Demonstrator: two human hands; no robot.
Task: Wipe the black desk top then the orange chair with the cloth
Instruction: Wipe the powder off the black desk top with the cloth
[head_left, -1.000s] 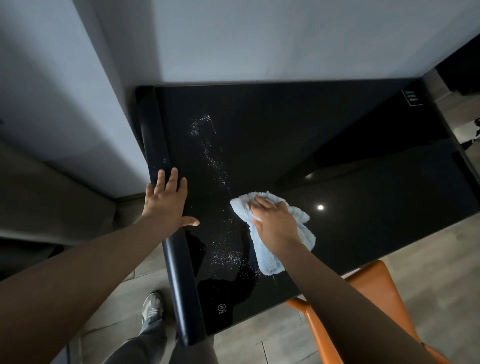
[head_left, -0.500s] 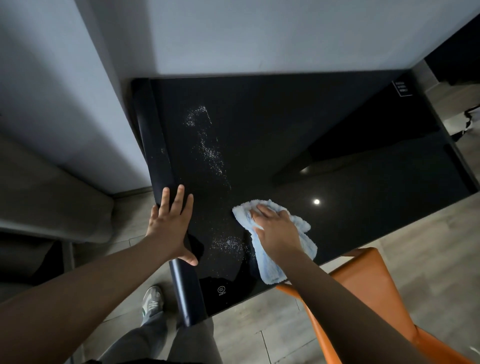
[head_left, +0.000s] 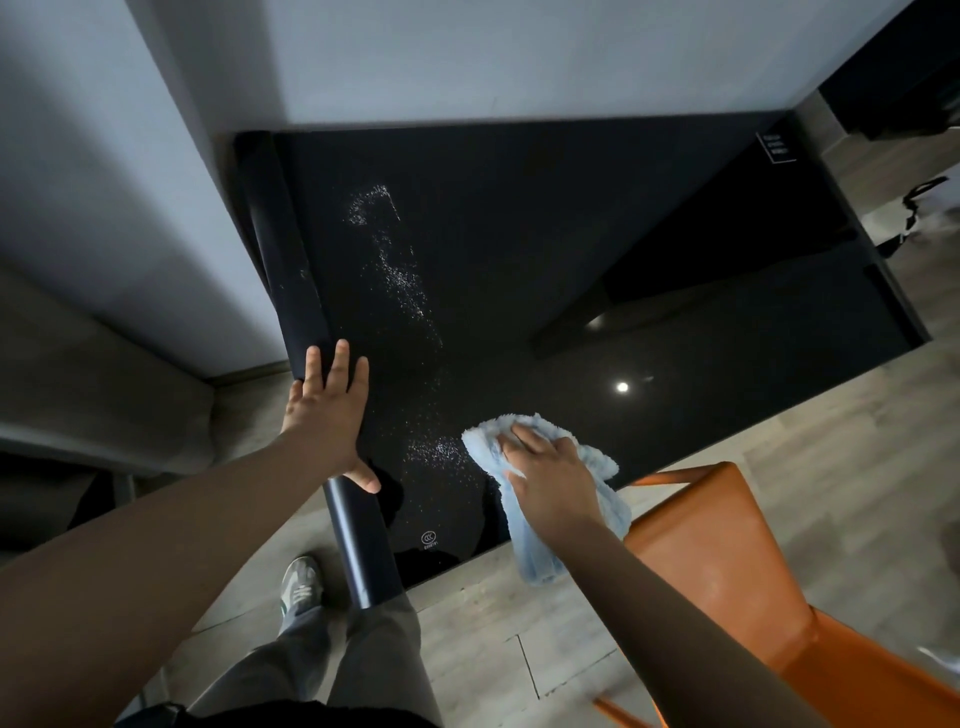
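Observation:
The glossy black desk top (head_left: 597, 249) fills the middle of the view, with a trail of white specks (head_left: 400, 280) running from its far left toward the near edge. My right hand (head_left: 545, 473) presses a light blue cloth (head_left: 524, 540) onto the desk near its front edge; the cloth's tail hangs past that edge. My left hand (head_left: 332, 415) lies flat with straight fingers on the desk's rounded left edge. The orange chair (head_left: 727, 561) stands at the lower right, just in front of the desk.
A grey-white wall (head_left: 467, 57) borders the desk at the back and left. Wood-look floor (head_left: 519, 660) lies in front, with my shoe (head_left: 298, 584) and trouser legs beside the desk's left corner. Dark objects sit on the floor at far right.
My right hand has drawn the cloth toward the desk's near edge, so its tail now hangs over. My left hand slid nearer along the left edge.

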